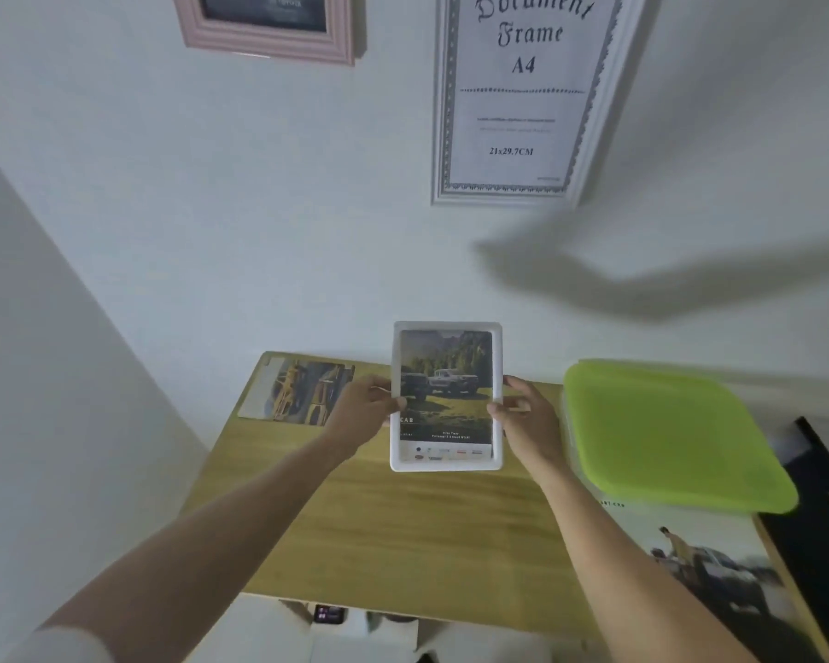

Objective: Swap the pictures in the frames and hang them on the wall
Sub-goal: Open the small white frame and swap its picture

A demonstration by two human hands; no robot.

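A small white picture frame (446, 466) with a photo of two off-road cars in a green landscape is held upright above the wooden table (403, 528). My left hand (364, 409) grips its left edge and my right hand (527, 413) grips its right edge. On the wall hang a pink frame (264, 38) at the upper left and a white A4 document frame (522, 98) beside it. A loose picture of yellow cars (297, 392) lies at the table's far left. Another car print (704, 571) lies at the right, under the box.
A container with a lime-green lid (666, 433) stands on the table's right side. A dark object (824, 509) sits at the far right edge. The wall meets the table's back edge, and a side wall runs along the left.
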